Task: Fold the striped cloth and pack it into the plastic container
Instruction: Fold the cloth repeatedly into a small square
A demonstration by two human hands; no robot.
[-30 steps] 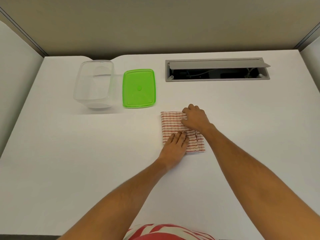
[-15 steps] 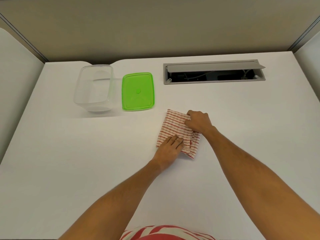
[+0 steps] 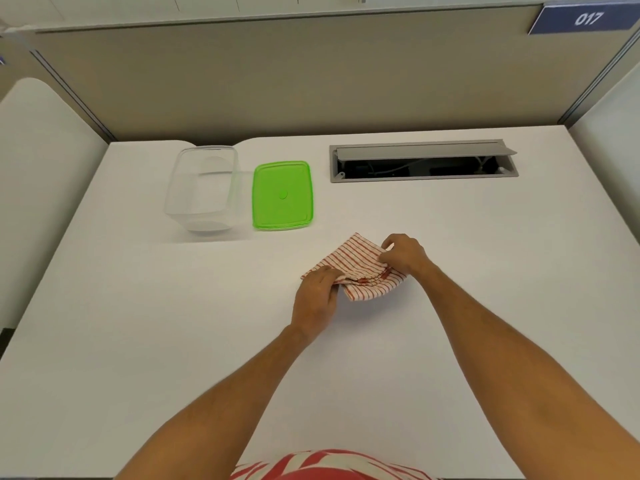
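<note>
Soft woven striped cloth point(image 3: 356, 263) — clear glossy plastic container point(image 3: 202, 192), matt white table point(image 3: 173, 323).

Bare forearms, no sleeves — red-and-white patterned garment point(image 3: 329, 467) (bottom edge only).

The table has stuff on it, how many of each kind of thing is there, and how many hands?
Striped cloth: 1, gripped by both hands
Clear plastic container: 1, nothing in it
Green lid: 1, lying beside the container
Hands: 2, left hand and right hand
Total: 5
</note>
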